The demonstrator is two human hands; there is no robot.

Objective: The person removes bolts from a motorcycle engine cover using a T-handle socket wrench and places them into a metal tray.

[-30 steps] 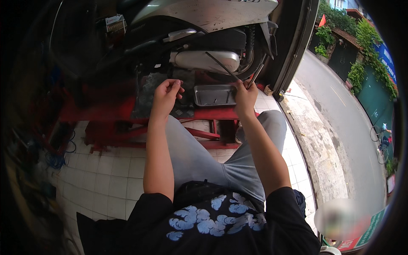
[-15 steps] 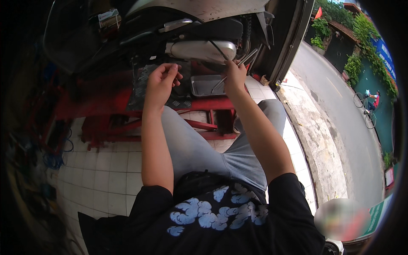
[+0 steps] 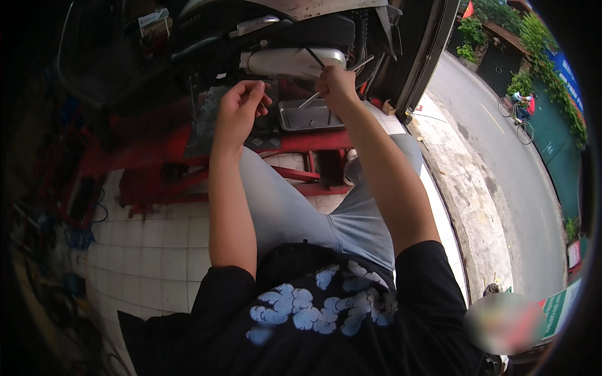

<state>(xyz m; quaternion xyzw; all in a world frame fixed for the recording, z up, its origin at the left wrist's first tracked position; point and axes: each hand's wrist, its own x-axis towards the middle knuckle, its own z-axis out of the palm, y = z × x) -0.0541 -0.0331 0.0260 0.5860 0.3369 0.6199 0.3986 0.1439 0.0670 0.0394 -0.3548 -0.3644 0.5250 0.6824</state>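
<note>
My right hand (image 3: 338, 86) is closed around a long, thin silver metal bar tool (image 3: 309, 100), held slanting beside the motorbike's silver exhaust cover (image 3: 291, 62). One end sticks out above the fist and the other reaches down over a shallow metal tray (image 3: 285, 124). A dark rod also meets the fist from above; whether it belongs to the tool or the bike I cannot tell. My left hand (image 3: 243, 108) hovers left of the tray, its fingers loosely curled and slightly apart, with nothing visible in them. Small dark parts (image 3: 311, 120) lie in the tray.
The motorbike (image 3: 207, 37) stands over a red lift platform (image 3: 169, 145) in front of my knees. A dark sheet (image 3: 204, 128) lies on the platform. Blue hose (image 3: 80, 237) coils on the tiled floor at left. To the right, a dark door frame (image 3: 426, 56) borders the street.
My right hand has moved up and slightly left; the bar's lower end has swung up and left over the tray. My left hand keeps its curled shape. A cyclist outside has moved along the street.
</note>
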